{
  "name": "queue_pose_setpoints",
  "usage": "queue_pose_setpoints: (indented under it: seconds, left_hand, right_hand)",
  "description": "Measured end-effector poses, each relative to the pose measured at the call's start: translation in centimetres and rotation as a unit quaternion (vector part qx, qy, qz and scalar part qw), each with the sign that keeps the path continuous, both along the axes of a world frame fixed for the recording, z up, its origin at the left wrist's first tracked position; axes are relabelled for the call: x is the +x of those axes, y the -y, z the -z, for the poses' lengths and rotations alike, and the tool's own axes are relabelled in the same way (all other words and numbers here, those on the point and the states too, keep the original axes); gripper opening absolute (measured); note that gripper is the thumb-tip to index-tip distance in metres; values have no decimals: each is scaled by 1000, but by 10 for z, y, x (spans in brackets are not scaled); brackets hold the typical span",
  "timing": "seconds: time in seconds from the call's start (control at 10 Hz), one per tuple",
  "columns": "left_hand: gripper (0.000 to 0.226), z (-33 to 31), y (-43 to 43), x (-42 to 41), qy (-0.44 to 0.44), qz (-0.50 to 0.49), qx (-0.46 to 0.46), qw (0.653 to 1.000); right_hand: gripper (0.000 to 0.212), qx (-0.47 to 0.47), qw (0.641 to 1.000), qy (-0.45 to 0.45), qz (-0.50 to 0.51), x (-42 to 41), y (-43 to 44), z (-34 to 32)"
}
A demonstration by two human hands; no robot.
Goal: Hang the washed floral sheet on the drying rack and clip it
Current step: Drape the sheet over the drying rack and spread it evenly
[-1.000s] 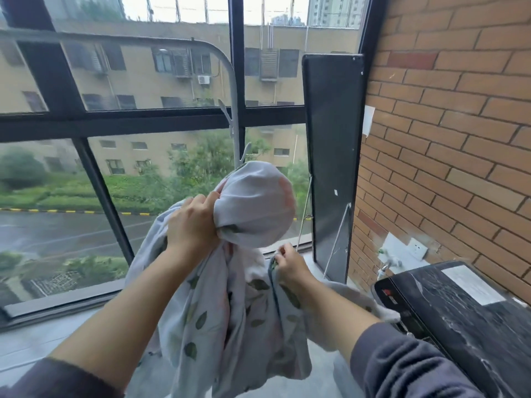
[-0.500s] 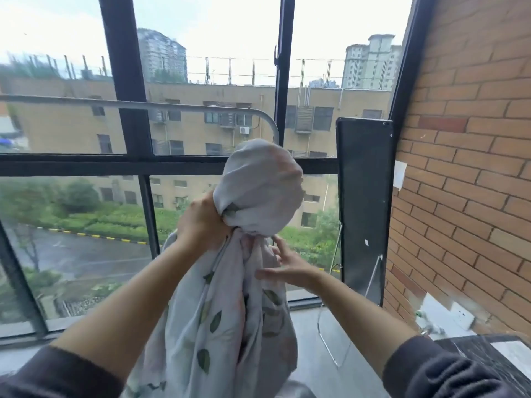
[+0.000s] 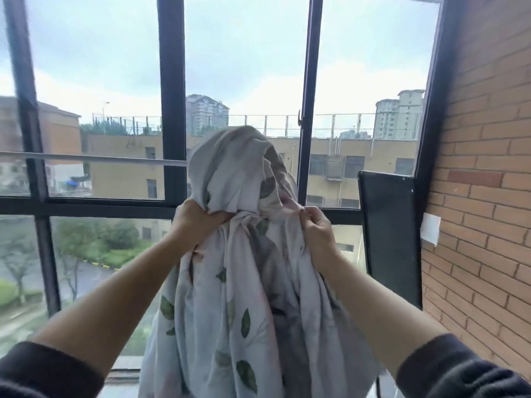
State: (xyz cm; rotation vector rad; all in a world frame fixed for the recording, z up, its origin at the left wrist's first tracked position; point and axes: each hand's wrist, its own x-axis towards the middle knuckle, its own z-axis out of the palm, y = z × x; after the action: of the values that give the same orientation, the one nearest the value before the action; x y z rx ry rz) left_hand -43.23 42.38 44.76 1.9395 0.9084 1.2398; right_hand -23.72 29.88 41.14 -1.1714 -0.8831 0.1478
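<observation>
Head view: left hand [image 3: 195, 222] fisted, right hand [image 3: 316, 229] pinching bunched floral sheet [image 3: 244, 282]; could slide off drying rack [image 3: 100, 160] if released.

Bright, flat daylight from overcast sky [image 3: 94, 53] through window; sky near blown-out white at mid-height, centre-right. Floral sheet [image 3: 244, 282] backlit, folds in soft grey shade, no hard-edged shadows in frame. Brick wall [image 3: 482, 168] at right evenly lit. Wide-angle distortion: window bars [image 3: 172, 96] lean and bow toward left and right edges. Trees [image 3: 17, 262] at lower left smeared by blur; sleeves [image 3: 43, 372] in bottom corners soft. Centre fairly sharp.
</observation>
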Motion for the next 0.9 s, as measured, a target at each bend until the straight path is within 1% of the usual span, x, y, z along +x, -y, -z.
queue_pose_setpoints:
  seconds: [0.1,0.2,0.3,0.4,0.5,0.6,0.7,0.8,0.9]
  left_hand:
    - [42,-20,-10,-1,89,7,-34,995]
    - [49,-37,-14,2,165,50,-61,983]
    - [26,-47,-26,5,178,61,-45,981]
    - [21,-50,-52,6,180,68,-51,980]
    - [11,-57,-84,9,184,87,-58,977]
    - [11,-65,-115,17,178,109,-51,977]
    - [14,-89,-154,28,185,141,-36,972]
    - [23,-123,-186,44,184,160,-11,970]
    - [42,-160,-211,64,180,167,-2,969]
  right_hand:
    - [8,-19,995,23,-95,5,-7,-22]
    - [54,-141,968,82,-190,0,-26,-22]
    - [22,-105,982,99,-126,-4,-53,-26]
    - [17,-33,991,19,-127,-4,-78,-38]
    - [17,10,994,-23,-109,-3,-108,-56]
    - [11,47,994,-71,-75,3,-133,-83]
    - [9,90,991,-88,-48,11,-164,-120]
    - [10,110,990,-86,1,17,-188,-162]
    - [13,143,986,-79,40,25,-212,-197]
